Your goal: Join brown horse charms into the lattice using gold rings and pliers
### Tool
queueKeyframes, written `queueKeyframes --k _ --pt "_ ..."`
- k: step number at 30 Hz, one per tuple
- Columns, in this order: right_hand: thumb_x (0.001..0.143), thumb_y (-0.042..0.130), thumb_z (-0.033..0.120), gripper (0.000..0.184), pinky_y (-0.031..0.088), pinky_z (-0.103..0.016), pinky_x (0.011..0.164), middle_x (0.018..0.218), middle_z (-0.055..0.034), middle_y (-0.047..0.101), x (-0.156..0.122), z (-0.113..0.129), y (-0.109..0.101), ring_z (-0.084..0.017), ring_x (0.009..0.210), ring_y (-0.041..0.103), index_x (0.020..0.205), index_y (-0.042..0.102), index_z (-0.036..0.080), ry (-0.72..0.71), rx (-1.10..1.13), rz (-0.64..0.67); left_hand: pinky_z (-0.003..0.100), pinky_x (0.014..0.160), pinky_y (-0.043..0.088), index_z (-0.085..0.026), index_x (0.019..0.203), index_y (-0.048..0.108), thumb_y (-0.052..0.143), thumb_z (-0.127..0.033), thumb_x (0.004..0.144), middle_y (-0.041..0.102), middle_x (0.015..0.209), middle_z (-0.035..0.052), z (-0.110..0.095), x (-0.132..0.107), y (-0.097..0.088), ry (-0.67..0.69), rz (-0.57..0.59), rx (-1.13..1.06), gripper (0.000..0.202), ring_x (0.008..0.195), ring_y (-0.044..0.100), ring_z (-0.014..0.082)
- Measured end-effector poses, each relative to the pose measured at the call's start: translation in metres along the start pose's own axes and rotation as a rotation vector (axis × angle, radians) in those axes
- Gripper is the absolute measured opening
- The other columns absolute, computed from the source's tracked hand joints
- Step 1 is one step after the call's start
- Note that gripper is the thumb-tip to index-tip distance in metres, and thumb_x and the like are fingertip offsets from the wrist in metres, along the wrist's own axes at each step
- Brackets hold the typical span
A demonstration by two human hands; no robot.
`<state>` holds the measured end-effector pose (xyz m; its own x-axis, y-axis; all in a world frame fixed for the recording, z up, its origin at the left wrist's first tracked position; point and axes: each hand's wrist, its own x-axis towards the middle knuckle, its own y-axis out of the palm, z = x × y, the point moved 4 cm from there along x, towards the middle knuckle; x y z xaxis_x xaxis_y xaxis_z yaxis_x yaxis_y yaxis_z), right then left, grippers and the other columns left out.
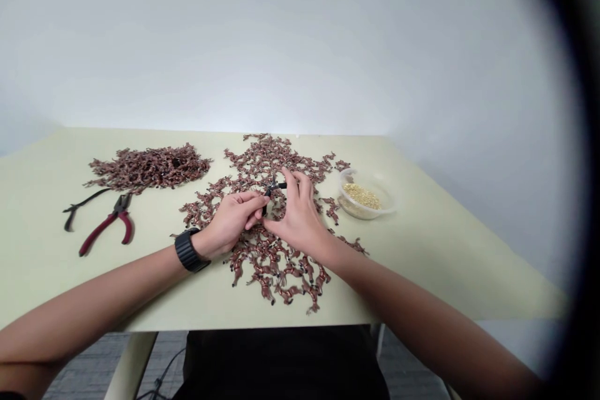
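A small pair of pliers [271, 189] with black handles and metal jaws is between my hands, its handles spread apart. My left hand [229, 222], with a black watch at the wrist, is closed, its thumb and fingers pinched at the lower handle. My right hand [300, 215] curves around the pliers from the right, thumb near the lower handle and fingers against the other. Whether a tiny part is also pinched there, I cannot tell. Under and around both hands spread many brown, shiny horse-shaped figurines [285, 272], lying loose on the table.
A denser heap of brown figurines [150, 167] lies at the left back. In front of it are red-handled pliers [110, 223] and a black-handled tool [84, 203]. At the right stands a clear round tub [360, 212] with small gold-coloured pieces [362, 195]. The pale table [445, 250] meets a wall behind.
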<state>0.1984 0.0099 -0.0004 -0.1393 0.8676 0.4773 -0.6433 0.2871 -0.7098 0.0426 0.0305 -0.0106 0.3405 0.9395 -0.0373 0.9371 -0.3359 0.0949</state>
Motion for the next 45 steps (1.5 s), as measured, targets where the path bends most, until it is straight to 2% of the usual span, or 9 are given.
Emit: queueKeyframes --k 6,10,16,21,27,32,37,42,45 --pt "0.075 0.077 0.043 0.102 0.037 -0.056 0.116 0.144 -0.0188 0.034 0.004 -0.006 0.0 -0.038 0.14 0.034 0.157 0.02 0.02 0.017 -0.001 -0.023 0.024 0.054 0.033 -0.015 0.07 0.064 0.069 -0.037 0.092 0.059 0.061 -0.0024 0.0 -0.004 0.004 -0.02 0.033 0.002 0.031 0.044 0.034 0.0042" --pt "0.083 0.07 0.048 0.087 0.041 -0.054 0.113 0.142 -0.0183 0.039 0.002 -0.009 0.004 -0.036 0.137 0.041 0.153 0.026 0.021 0.047 0.07 0.047 0.023 0.054 0.033 -0.015 0.07 0.067 0.069 -0.04 0.092 0.054 0.055 -0.0033 -0.003 -0.005 0.006 -0.015 0.053 0.004 0.033 0.045 0.036 0.0057" --pt "0.093 0.058 0.049 0.07 0.044 -0.049 0.109 0.142 -0.0198 0.044 0.003 -0.014 0.008 -0.033 0.133 0.047 0.148 0.031 0.016 0.071 0.091 0.173 0.023 0.052 0.033 -0.015 0.075 0.068 0.068 -0.042 0.092 0.066 0.075 0.0019 -0.003 -0.003 0.006 0.011 0.068 0.0 0.032 0.049 0.041 0.0055" --pt "0.102 0.043 0.048 0.055 0.046 -0.047 0.104 0.137 -0.0204 0.05 0.004 -0.018 0.005 -0.031 0.126 0.054 0.144 0.034 0.015 0.079 0.061 0.221 0.022 0.053 0.036 -0.015 0.084 0.071 0.067 -0.044 0.093 0.067 0.084 0.0042 -0.001 -0.002 0.005 0.015 0.097 -0.008 0.031 0.055 0.047 0.0069" --pt "0.104 0.038 0.05 0.035 0.049 -0.042 0.09 0.112 -0.0142 0.063 0.009 -0.026 0.001 -0.028 0.106 0.061 0.12 0.05 0.02 0.06 0.0 0.194 0.022 0.057 0.043 -0.016 0.1 0.072 0.068 -0.039 0.092 0.068 0.084 0.0042 -0.001 0.001 0.001 0.009 0.097 -0.03 0.025 0.059 0.053 0.0088" --pt "0.104 0.036 0.054 0.038 0.048 -0.038 0.073 0.096 -0.0121 0.067 0.012 -0.031 -0.003 -0.028 0.085 0.064 0.111 0.053 0.021 0.078 -0.078 0.201 0.023 0.054 0.042 -0.017 0.1 0.071 0.067 -0.044 0.092 0.069 0.081 0.0037 -0.003 0.006 -0.006 0.071 0.058 0.168 0.029 0.055 0.052 0.0097" --pt "0.104 0.039 0.049 0.037 0.049 -0.039 0.077 0.11 -0.0145 0.067 0.015 -0.024 -0.013 -0.029 0.093 0.064 0.121 0.055 0.02 0.012 -0.074 0.193 0.023 0.051 0.037 -0.016 0.083 0.068 0.061 -0.049 0.094 0.063 0.07 0.0015 -0.007 0.009 -0.012 0.168 0.04 0.364 0.036 0.052 0.048 0.0101" --pt "0.102 0.043 0.047 0.037 0.049 -0.039 0.082 0.111 -0.0125 0.066 0.02 -0.024 -0.022 -0.028 0.098 0.063 0.124 0.056 0.021 -0.062 -0.077 0.232 0.023 0.051 0.028 -0.019 0.107 0.07 0.059 -0.051 0.096 0.042 0.062 -0.0045 -0.009 0.014 -0.016 0.136 0.08 0.287 0.036 0.052 0.035 0.0104" --pt "0.101 0.046 0.047 0.036 0.049 -0.038 0.081 0.108 -0.0114 0.067 0.023 -0.025 -0.027 -0.026 0.094 0.063 0.123 0.057 0.02 -0.102 -0.084 0.269 0.025 0.053 0.026 -0.017 0.11 0.072 0.059 -0.048 0.096 0.038 0.064 -0.0036 -0.01 0.016 -0.02 0.082 0.127 0.212 0.036 0.055 0.033 0.0111"
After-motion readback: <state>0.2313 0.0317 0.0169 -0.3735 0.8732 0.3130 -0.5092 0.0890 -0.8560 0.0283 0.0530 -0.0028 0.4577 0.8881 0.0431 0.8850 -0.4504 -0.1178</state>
